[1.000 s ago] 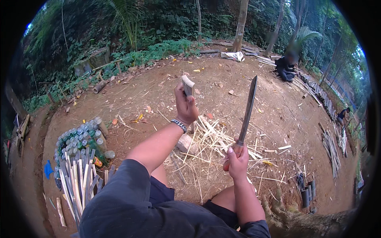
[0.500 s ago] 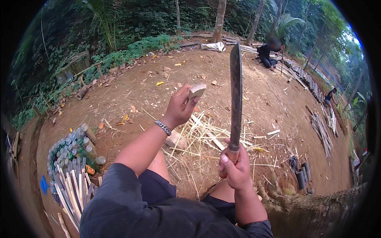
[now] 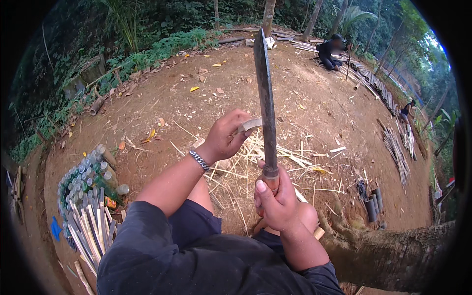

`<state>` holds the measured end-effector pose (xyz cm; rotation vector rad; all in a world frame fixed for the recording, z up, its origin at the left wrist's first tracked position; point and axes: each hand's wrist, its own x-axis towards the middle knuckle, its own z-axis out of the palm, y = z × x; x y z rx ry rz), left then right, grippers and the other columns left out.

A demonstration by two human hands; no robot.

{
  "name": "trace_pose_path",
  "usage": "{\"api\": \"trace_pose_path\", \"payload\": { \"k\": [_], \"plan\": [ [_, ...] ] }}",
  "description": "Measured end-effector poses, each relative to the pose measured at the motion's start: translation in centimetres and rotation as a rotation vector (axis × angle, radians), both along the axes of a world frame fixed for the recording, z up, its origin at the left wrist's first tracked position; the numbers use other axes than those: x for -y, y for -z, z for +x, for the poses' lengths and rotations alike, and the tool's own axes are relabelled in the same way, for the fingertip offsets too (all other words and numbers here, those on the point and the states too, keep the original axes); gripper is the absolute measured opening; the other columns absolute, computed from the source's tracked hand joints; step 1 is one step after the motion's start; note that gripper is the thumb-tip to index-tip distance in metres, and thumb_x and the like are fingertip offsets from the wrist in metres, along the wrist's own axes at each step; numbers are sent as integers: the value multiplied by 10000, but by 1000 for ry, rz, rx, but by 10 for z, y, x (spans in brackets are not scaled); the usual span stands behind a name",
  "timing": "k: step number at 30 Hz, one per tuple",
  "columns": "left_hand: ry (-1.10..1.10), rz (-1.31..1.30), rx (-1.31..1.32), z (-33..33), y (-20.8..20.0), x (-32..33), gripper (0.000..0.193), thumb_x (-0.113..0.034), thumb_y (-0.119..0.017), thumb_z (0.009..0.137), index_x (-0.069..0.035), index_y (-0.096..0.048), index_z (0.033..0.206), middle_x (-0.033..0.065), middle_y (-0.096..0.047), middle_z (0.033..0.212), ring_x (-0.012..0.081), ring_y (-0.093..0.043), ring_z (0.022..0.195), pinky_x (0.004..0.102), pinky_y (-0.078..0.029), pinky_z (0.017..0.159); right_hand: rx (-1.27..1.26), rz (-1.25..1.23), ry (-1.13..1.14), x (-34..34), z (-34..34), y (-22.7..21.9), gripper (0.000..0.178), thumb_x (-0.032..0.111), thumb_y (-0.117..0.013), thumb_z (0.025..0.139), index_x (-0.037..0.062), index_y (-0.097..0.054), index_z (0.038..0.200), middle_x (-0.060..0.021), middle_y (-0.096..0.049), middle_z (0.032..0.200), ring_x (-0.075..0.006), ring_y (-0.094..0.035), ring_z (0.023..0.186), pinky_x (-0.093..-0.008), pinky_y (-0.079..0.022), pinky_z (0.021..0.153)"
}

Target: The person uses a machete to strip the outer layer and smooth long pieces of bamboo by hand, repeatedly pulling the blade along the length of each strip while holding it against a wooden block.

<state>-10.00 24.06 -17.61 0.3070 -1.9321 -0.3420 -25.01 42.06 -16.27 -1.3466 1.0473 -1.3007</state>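
My right hand [image 3: 276, 195] grips the wooden handle of a long machete [image 3: 264, 93], blade pointing up and away. My left hand [image 3: 225, 136], a metal bracelet at its wrist, holds a short pale bamboo piece [image 3: 250, 124] right against the left side of the blade. Below both hands lies a heap of bamboo shavings and strips [image 3: 275, 160] on the bare dirt. My knees show under my forearms.
Split bamboo sticks [image 3: 87, 228] and a cluster of bottles [image 3: 83, 179] lie at my left. A log [image 3: 393, 253] crosses lower right, dark tubes [image 3: 372, 204] beside it. Rows of bamboo strips [image 3: 400, 147] line the right. A crouching person [image 3: 330, 51] is far off.
The left hand came down and toward me with the bamboo piece, meeting the blade. The machete swung from a rightward tilt to upright and closer to the camera.
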Motion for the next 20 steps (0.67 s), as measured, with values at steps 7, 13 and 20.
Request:
{"api": "trace_pose_path", "payload": {
  "k": [7,13,20],
  "plan": [
    [24,15,28,2,0,-7,190,-158,-597,906,-20,-622,1035,129,-597,944,265,-618,840,342,-497,714,40,23,-17,-4,6,-2,427,205,-577,947,-8,-405,1275,23,-499,775,-29,-457,642,-202,-386,577],
    [3,-21,18,5,2,-8,204,-155,-598,906,-32,-628,1067,123,-610,949,255,-626,840,337,-504,720,-35,-28,32,-3,10,4,424,210,-593,935,-5,-431,1262,10,-527,785,-47,-485,687,-220,-413,632],
    [-64,-6,-85,11,-4,-23,355,-256,-678,869,-70,-610,1163,109,-634,953,238,-637,846,325,-513,746,-206,-77,76,-5,8,11,466,253,-627,910,4,-445,1260,-30,-582,796,-105,-548,703,-269,-451,676]
  ]
}}
